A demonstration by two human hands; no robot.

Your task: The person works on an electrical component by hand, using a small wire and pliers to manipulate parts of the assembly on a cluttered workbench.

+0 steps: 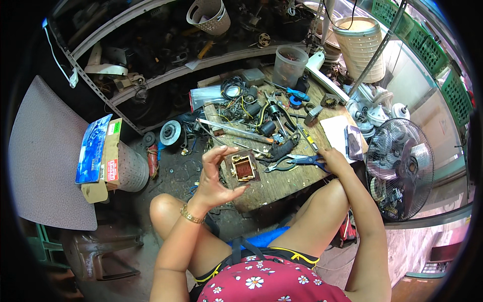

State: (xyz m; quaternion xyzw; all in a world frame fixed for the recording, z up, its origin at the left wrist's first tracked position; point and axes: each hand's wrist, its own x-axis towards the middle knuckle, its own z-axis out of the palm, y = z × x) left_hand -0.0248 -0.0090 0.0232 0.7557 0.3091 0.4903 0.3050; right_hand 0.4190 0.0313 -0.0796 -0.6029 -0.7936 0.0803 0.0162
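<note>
My left hand (212, 176) is curled round a small square transformer (244, 168) with a copper-coloured winding in its middle, gripping it between thumb and fingers above the workbench's near edge. My right hand (336, 162) rests low over the bench at the right. Its fingertips close on the near end of a slim yellow utility knife (308, 137), which points away from me. Right beside these fingers lie blue-handled pliers (304, 160). Another pair of pliers (279, 166) with yellow-and-black handles lies to their left.
Wires, motors and hand tools crowd the wooden bench (261, 199). A clear bucket (290, 65) stands at its far side, a phone (354, 142) on paper at the right. A standing fan (401, 168) is beyond my right arm. A box-topped basket (132, 166) stands on the left.
</note>
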